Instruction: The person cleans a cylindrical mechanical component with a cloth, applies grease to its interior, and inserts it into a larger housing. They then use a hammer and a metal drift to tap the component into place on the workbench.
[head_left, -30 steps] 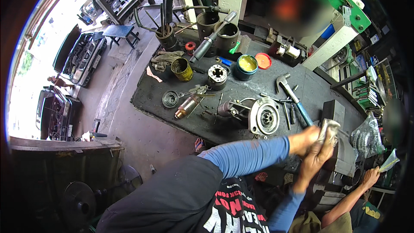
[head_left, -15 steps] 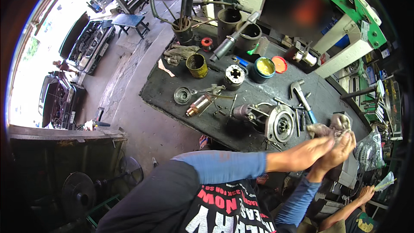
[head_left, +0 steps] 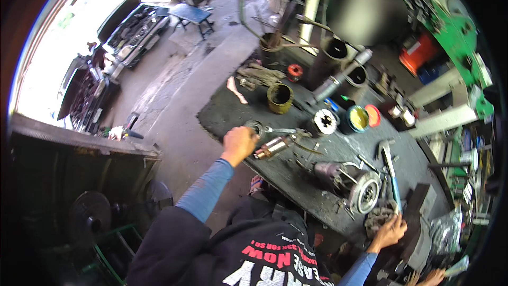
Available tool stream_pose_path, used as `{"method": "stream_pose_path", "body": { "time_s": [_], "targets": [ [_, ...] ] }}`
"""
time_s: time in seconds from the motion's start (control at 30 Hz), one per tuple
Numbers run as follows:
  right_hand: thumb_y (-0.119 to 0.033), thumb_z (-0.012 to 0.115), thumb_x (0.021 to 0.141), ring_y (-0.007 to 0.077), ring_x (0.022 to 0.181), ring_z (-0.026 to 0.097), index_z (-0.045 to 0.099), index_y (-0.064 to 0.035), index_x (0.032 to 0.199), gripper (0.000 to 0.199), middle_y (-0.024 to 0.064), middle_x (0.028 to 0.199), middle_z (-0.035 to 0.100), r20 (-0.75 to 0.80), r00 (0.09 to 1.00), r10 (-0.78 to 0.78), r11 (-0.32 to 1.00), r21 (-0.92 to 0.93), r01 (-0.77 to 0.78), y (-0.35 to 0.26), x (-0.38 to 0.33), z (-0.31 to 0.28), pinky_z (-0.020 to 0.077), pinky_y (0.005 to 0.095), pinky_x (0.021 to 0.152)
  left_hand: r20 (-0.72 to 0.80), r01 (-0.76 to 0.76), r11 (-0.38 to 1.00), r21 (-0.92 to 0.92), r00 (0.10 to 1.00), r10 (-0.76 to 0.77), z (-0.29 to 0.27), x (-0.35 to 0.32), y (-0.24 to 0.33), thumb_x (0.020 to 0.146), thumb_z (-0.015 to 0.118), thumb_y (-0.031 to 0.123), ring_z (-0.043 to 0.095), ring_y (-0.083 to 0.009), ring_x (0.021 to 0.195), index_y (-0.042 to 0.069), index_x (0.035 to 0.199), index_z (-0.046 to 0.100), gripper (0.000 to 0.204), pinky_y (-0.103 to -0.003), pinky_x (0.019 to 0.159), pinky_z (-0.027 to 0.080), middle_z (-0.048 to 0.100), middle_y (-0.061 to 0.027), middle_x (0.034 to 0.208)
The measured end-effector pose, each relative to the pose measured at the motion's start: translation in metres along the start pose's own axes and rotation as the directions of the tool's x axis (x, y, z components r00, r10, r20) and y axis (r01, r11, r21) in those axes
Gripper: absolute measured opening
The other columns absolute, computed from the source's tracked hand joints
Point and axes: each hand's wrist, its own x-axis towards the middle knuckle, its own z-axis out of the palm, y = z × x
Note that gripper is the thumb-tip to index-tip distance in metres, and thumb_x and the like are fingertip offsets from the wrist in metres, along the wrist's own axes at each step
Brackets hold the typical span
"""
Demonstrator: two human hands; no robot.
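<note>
My hands are well apart. My left hand reaches over the table's near edge, fingers at a round metal cover; I cannot tell whether they grip it. Just beside it lies a copper-toned armature. My right hand has its fingers bent beside a crumpled grey rag, at the handle end of a blue-handled hammer; whether they clamp on either one I cannot tell. Between my hands lies a motor housing with a round, pale metal end. The writing I can see is on my black shirt: lines of red and white printed capitals, the white ones largest.
</note>
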Motion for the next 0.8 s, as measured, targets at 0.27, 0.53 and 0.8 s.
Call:
{"method": "stream_pose_path", "body": {
  "time_s": [0.27, 0.53, 0.8],
  "targets": [
    [-0.030, 0.047, 0.114, 0.0274, 0.082, 0.075, 0.077, -0.0043, 0.119, 0.040, 0.0126, 0.096, 0.080, -0.095, 0.995, 0.008, 0.695, 0.716, 0.063, -0.083, 0.009, -0.084, 0.0598, 0.0399, 0.075, 0.087, -0.172, 0.975, 0.139, 0.983, 0.161, 0.022, 0.003, 0.006, 0.083, 0.070, 0.018, 0.079, -0.0394, 0.079, 0.004, 0.082, 0.080, 0.018, -0.050, 0.072, 0.063, 0.077, -0.0230, 0.083],
    [-0.030, 0.059, 0.107, 0.0357, 0.086, 0.075, 0.080, -0.0006, 0.109, 0.036, 0.0168, 0.100, 0.079, -0.086, 0.970, -0.229, 0.814, 0.530, 0.239, -0.085, 0.012, -0.101, 0.0582, 0.0454, 0.077, 0.202, -0.322, 0.918, 0.234, 0.939, 0.278, 0.000, 0.009, 0.010, 0.083, 0.073, 0.016, 0.079, -0.0333, 0.093, 0.005, 0.095, 0.080, 0.017, -0.045, 0.080, 0.063, 0.080, -0.0173, 0.096],
    [-0.028, 0.066, 0.103, 0.0379, 0.085, 0.074, 0.077, 0.0047, 0.108, 0.035, 0.0210, 0.097, 0.078, 0.065, 0.996, -0.067, 0.908, 0.418, 0.033, 0.004, 0.010, -0.031, 0.0576, 0.0465, 0.076, 0.171, -0.280, 0.936, 0.211, 0.954, 0.246, 0.003, 0.016, 0.010, 0.085, 0.071, 0.018, 0.078, -0.0390, 0.095, 0.001, 0.094, 0.081, 0.021, -0.048, 0.082, 0.063, 0.079, -0.0241, 0.098]
  ]
}}
